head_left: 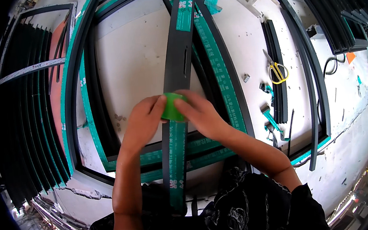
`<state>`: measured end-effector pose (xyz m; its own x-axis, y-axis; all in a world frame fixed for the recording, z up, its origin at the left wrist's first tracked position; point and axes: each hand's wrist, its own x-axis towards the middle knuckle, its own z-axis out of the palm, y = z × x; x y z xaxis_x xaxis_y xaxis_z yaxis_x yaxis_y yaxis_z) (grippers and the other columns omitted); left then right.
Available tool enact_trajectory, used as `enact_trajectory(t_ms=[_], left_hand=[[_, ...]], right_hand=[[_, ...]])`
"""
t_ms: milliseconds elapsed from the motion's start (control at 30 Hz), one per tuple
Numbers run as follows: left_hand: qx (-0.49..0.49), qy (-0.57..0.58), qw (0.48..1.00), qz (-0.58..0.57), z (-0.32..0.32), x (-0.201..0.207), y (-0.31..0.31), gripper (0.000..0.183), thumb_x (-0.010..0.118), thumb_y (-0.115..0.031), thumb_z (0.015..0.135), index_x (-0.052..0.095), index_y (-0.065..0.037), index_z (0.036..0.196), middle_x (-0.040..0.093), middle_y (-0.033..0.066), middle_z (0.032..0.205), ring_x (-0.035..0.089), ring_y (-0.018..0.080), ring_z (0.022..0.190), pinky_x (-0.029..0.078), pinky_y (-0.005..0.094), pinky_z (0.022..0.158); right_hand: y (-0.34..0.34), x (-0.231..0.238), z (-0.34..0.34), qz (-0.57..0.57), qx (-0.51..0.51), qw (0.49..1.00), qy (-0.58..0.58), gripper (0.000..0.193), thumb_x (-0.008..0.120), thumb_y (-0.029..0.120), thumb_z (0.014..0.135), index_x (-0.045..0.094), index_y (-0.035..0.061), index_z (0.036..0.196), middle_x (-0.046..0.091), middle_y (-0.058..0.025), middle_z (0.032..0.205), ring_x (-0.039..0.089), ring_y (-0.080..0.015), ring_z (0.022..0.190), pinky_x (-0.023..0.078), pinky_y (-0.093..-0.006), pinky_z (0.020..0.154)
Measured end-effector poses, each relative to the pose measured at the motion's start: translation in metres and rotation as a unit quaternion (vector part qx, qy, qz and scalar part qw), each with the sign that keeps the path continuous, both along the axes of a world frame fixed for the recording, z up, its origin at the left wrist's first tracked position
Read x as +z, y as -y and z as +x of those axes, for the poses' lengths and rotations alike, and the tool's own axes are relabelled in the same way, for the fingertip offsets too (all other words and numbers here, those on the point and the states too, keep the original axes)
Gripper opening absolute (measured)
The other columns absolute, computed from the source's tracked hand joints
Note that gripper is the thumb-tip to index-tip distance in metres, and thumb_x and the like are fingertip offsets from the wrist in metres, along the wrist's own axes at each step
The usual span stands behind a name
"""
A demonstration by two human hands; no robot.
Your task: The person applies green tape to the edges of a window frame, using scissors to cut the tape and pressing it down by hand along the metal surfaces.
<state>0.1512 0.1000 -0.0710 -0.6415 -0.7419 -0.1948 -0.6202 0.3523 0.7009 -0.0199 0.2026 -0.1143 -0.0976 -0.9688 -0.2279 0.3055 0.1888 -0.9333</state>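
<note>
Green piece (pixel 172 108) is held in two hands, directly above the dark bar (pixel 175 69), at the near end of its bare stretch. Left edge is pinched by the left hand (pixel 144 119), thumb on top; right side is gripped by the right hand (pixel 199 111), fingers a bit blurred. Both hands are closed in, neither spread. Contact between piece and bar cannot be confirmed from this view.

Key relation: bar's long axis is run away from the body, leaning slightly right at the far end, so it is crossed by the hands' left-right line. Slot (pixel 185 62) is set farther along the bar, ahead of the hands and a touch right; right hand is nearer to it. Lower film (pixel 175 153) is seen on the body side, upper film (pixel 185 8) beyond the slot. Bar is laid across the stacked frames (pixel 229 79).
</note>
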Motion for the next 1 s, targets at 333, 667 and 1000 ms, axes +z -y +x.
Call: enact_trajectory(t_ms=[333,667,1000], left_hand=[[-0.037,-0.010,0.967,-0.251,-0.054,-0.019,-0.062,0.024,0.052,-0.022,0.095,0.062,-0.002,0.101,0.062,0.0198,0.090,0.060,0.0383,0.089,0.046,0.0478,0.075],[-0.057,0.007,0.946,-0.320,-0.111,-0.079,-0.076,0.012,0.058,-0.015,0.084,0.059,-0.009,0.094,0.065,0.0137,0.076,0.064,0.0333,0.073,0.048,0.0459,0.072],[-0.194,0.254,0.914,-0.251,-0.093,-0.170,-0.079,0.018,0.057,-0.018,0.083,0.071,-0.009,0.090,0.070,0.0128,0.090,0.066,0.0284,0.093,0.047,0.0478,0.089]], right_hand=[[-0.037,-0.008,-0.031,0.124,-0.087,0.954,0.257,0.064,0.081,0.020,0.078,0.047,-0.0005,0.128,0.058,-0.0109,0.115,0.058,-0.0195,0.105,0.048,-0.0336,0.090],[-0.058,-0.005,-0.057,0.081,-0.219,0.946,-0.225,0.053,0.081,0.021,0.075,0.055,-0.0019,0.116,0.068,-0.0115,0.094,0.065,-0.0165,0.083,0.053,-0.0287,0.074],[-0.059,0.128,-0.067,-0.226,-0.174,0.958,0.041,0.073,0.083,0.035,0.071,0.048,0.0011,0.125,0.062,-0.0154,0.098,0.063,-0.0177,0.074,0.053,-0.0302,0.061]])
